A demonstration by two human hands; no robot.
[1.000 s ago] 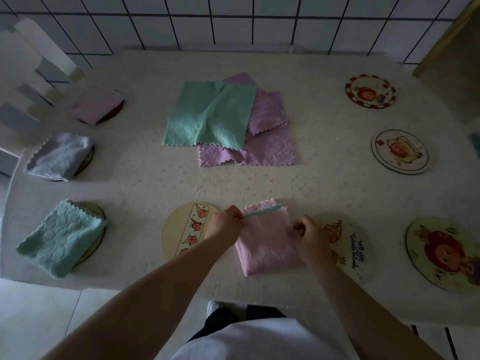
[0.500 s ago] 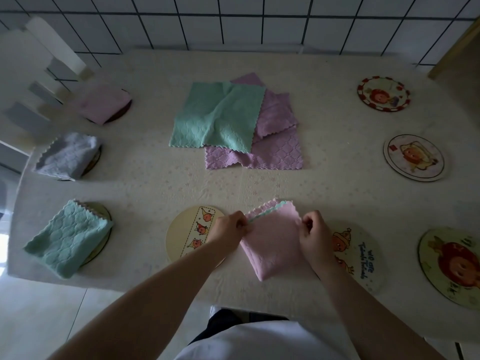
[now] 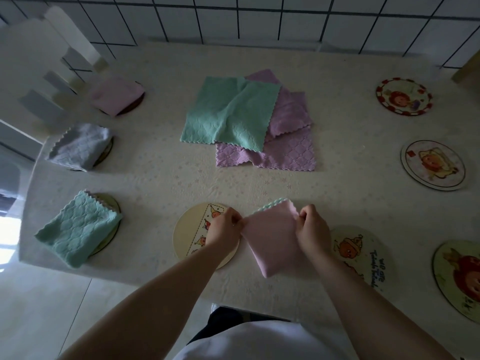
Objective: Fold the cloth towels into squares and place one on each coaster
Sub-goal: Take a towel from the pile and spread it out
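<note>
**Between two coasters, a soft pink towel held by its top corners**

Near the front edge of the table [image 3: 161, 183], a folded pink towel [image 3: 272, 240] hangs slightly tilted between both hands, its lower corner resting on the tablecloth. It sits between a cream coaster [image 3: 189, 235] on the left and a coaster with writing [image 3: 363, 255] on the right. The left hand [image 3: 223, 229] pinches the towel's left top corner with curled fingers; the right hand [image 3: 311, 229] pinches the right top corner the same way.

The towel looks light, limp and thin, with a scalloped edge and a mint-green layer showing at the top. It will likely sag or fall open if held at one point, so the two upper corners, or a flat palm beneath, seem the safest places to take it. It is not fragile and should not slip.

The right-hand coaster carries hand-lettered words under a cartoon figure; they seem to begin "We are", but the rest is too small and skewed to read. No brand marks show on the towels.
</note>
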